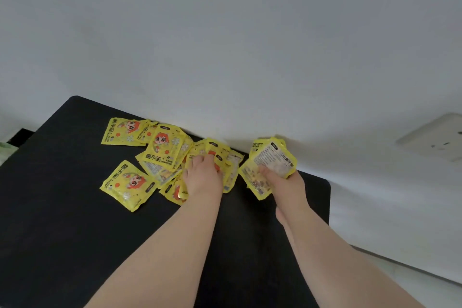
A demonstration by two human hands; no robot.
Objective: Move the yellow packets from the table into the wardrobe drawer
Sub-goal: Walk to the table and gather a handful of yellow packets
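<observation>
Several yellow hand-warmer packets (160,152) lie scattered along the far edge of a black table (62,220), against the white wall. My left hand (203,177) rests on the middle of the pile, its fingers curled round a packet (212,151) there. My right hand (282,177) grips a bunch of yellow packets (272,162), lifted a little above the table's right end. One packet (127,184) lies apart at the near left. No wardrobe drawer is in view.
The white wall (225,45) rises directly behind the table. A white wall socket plate (435,137) sits at the right. The table's right edge (328,197) drops to a pale floor. Something green shows at the far left edge (6,150).
</observation>
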